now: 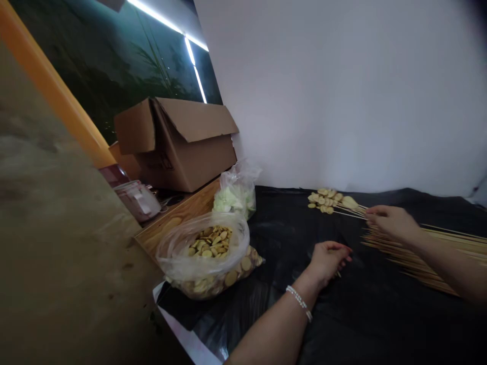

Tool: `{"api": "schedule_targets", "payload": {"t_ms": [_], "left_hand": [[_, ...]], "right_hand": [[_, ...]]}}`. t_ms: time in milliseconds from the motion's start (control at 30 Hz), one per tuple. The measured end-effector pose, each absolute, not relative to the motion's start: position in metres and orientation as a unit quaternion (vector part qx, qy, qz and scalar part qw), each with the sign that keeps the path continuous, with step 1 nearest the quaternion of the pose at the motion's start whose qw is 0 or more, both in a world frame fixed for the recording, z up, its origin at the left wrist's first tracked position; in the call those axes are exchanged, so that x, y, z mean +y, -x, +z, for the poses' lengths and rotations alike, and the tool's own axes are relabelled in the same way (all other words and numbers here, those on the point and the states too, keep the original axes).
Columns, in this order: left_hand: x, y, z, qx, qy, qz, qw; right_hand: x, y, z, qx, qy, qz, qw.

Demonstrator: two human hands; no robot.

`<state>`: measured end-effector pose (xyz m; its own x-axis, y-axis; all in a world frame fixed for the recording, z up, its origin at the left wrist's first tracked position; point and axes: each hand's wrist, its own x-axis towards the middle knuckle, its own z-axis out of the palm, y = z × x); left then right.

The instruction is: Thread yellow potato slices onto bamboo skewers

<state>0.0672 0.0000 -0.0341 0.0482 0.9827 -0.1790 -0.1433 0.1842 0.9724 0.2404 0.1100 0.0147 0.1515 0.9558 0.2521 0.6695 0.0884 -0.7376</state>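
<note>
My left hand (330,259), with a white beaded bracelet at the wrist, is just above the black sheet (281,243). Its fingers are closed; a tiny pale piece shows under them, too little of it to name. Farther right, my right hand (391,222) pinches the end of a thin wooden skewer (361,208), which carries a pale slice (349,203) at its far tip. Beside that slice lies a small cluster of skewered round slices (325,198). Under my right forearm a spread of bare wooden skewers (414,258) rests on the sheet.
An open plastic bag of round slices (213,243) stands at the left table edge. Behind it is a clear bag of pale green pieces (234,197). A cardboard box (190,157) and a whitish container (139,200) sit farther back. A white wall (342,101) bounds the far side.
</note>
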Motion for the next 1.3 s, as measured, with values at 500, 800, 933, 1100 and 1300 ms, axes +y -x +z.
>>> {"api": "schedule_targets", "payload": {"t_ms": [500, 800, 933, 1100, 1300], "left_hand": [[0.001, -0.061, -0.024, 0.471, -0.433, 0.484, 0.597], [-0.001, -0.063, -0.026, 0.475, -0.418, 0.485, 0.604], [-0.001, -0.065, -0.029, 0.48, -0.409, 0.484, 0.607], [-0.002, -0.067, -0.03, 0.486, -0.387, 0.489, 0.612], [-0.001, -0.064, -0.028, 0.464, -0.341, 0.509, 0.64]], "right_hand": [[0.14, -0.214, 0.024, -0.697, 0.675, -0.032, 0.24], [0.169, -0.203, 0.005, -0.692, 0.679, -0.018, 0.243], [0.182, -0.208, -0.003, -0.683, 0.692, -0.025, 0.231], [0.185, -0.217, -0.019, -0.71, 0.674, -0.018, 0.201], [0.182, -0.215, -0.03, -0.732, 0.618, -0.117, 0.263]]}}
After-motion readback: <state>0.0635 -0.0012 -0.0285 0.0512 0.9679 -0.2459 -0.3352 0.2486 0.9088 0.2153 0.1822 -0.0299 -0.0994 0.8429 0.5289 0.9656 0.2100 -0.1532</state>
